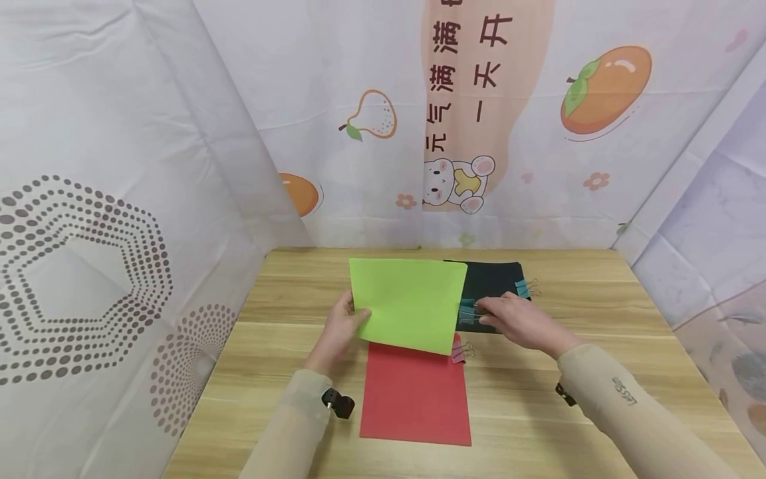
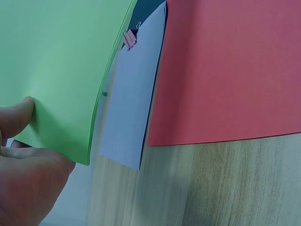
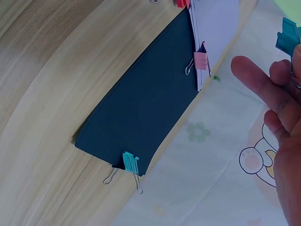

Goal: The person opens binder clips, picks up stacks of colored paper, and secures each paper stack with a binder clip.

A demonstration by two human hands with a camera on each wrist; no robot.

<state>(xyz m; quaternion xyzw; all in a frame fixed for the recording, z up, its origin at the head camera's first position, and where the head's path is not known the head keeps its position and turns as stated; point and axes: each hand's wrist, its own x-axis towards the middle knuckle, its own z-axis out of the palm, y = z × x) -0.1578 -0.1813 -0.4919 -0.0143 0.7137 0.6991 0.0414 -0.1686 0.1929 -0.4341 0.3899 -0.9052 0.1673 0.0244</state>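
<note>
My left hand [image 1: 344,324] grips the left edge of a bright green sheaf of paper [image 1: 407,303], thumb on the front, and holds it raised and tilted. At its right edge, my right hand [image 1: 516,319] pinches a teal binder clip [image 1: 467,313] by its wire handles. I cannot tell whether the clip bites the paper. Red paper [image 1: 415,399] lies below, a reddish binder clip [image 1: 458,352] by its upper right corner. Black paper [image 3: 141,99] lies behind, with another teal binder clip [image 3: 130,162] on its corner. Pale lavender paper [image 2: 131,99] bears a pink binder clip [image 2: 130,39].
Everything lies on a wood-grain table [image 1: 287,372]. A printed white curtain [image 1: 359,193] hangs along its back edge, and more cloth [image 1: 120,266] hangs at the left. A small black device [image 1: 338,403] is strapped to the left wrist.
</note>
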